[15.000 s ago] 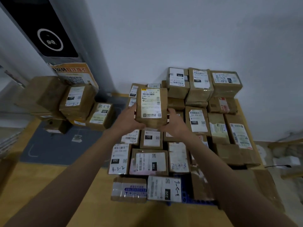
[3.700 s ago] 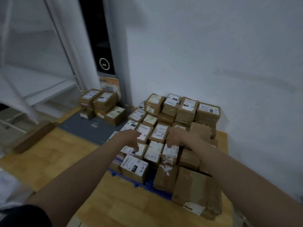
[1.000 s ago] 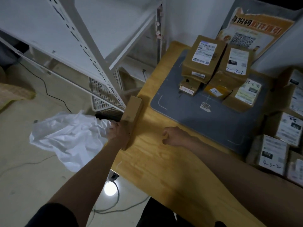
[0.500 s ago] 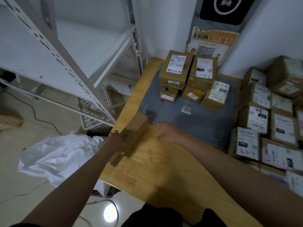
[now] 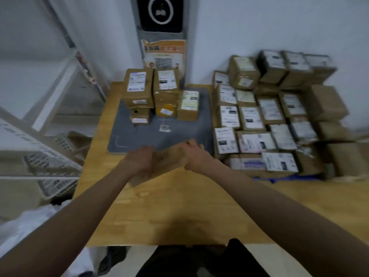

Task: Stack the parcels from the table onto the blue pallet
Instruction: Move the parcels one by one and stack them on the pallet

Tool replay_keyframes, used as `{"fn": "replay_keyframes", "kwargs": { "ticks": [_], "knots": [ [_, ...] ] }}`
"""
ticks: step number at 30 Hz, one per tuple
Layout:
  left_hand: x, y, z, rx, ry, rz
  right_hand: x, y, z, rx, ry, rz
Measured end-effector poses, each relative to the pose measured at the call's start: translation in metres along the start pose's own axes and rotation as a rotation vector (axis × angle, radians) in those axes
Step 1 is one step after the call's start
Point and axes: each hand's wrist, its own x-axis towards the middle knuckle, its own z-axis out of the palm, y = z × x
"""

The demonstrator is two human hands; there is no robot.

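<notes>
A long flat cardboard parcel (image 5: 167, 159) hangs over the wooden table (image 5: 179, 212), held between both hands. My left hand (image 5: 140, 159) grips its near left end and my right hand (image 5: 194, 155) grips its far right end. To the right, many labelled brown parcels (image 5: 259, 126) lie stacked on the blue pallet (image 5: 279, 179), of which only a strip of front edge shows. At the back of the grey mat (image 5: 179, 134), several more parcels (image 5: 159, 92) sit in a small pile.
A white metal shelf rack (image 5: 40, 116) with a white wire basket (image 5: 54, 168) stands left of the table. White plastic sheeting (image 5: 30, 226) lies on the floor at the lower left. A wall device with an orange poster (image 5: 163, 54) rises behind the mat.
The view has swung right toward the pallet. The parcel has come off the table's left edge toward the middle, and my right hand has taken hold of its far end.
</notes>
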Motion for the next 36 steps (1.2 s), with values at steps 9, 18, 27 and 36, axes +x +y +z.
{"fn": "replay_keyframes", "kwargs": {
  "ticks": [9, 18, 27, 36],
  "knots": [
    [0.011, 0.109, -0.049, 0.173, 0.009, 0.174, -0.067, 0.106, -0.033, 0.090, 0.258, 0.211],
    [0.000, 0.179, -0.057, 0.220, 0.111, 0.166, -0.108, 0.177, -0.049, 0.175, 0.291, 0.190],
    [-0.017, 0.259, -0.024, 0.150, 0.133, 0.130, -0.153, 0.259, -0.054, 0.101, 0.216, 0.090],
    [-0.025, 0.300, -0.021, 0.095, 0.263, 0.176, -0.175, 0.312, -0.064, 0.129, 0.233, 0.102]
  ]
}}
